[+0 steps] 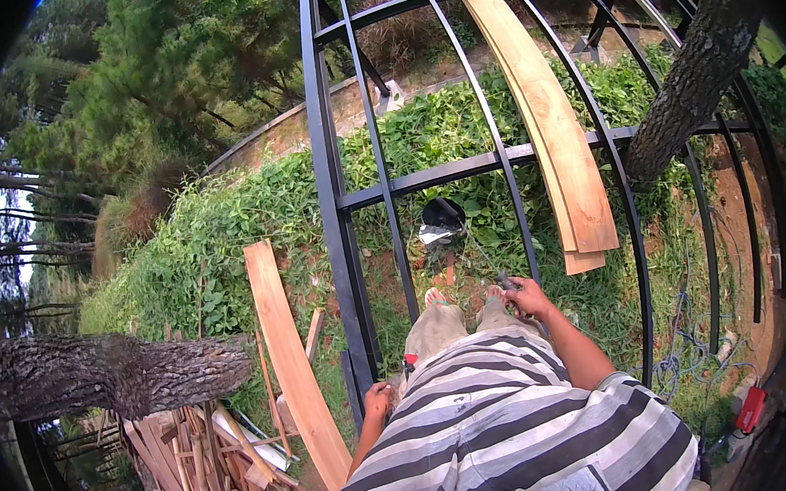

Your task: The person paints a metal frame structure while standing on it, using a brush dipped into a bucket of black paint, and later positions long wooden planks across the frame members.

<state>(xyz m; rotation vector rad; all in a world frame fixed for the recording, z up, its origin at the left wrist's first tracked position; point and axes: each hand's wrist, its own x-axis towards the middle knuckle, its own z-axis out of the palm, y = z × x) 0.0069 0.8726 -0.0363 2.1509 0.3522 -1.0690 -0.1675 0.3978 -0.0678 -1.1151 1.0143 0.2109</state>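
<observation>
My right hand is closed round a dark welding electrode holder, from which a thin rod points away over the ground. My left hand hangs low by my left thigh, fingers curled, close to the near end of a thick black steel beam. Whatever it may hold is hidden. Beyond my feet, a black, hollow, shell-like piece rests in the weeds, seen between the bars of the black steel frame. Long wooden planks lie across that frame to the right.
A tree trunk leans by the frame at right; another trunk stands at left. One loose plank lies left of me, near a pile of scrap wood. Tangled cables and a red box are at lower right.
</observation>
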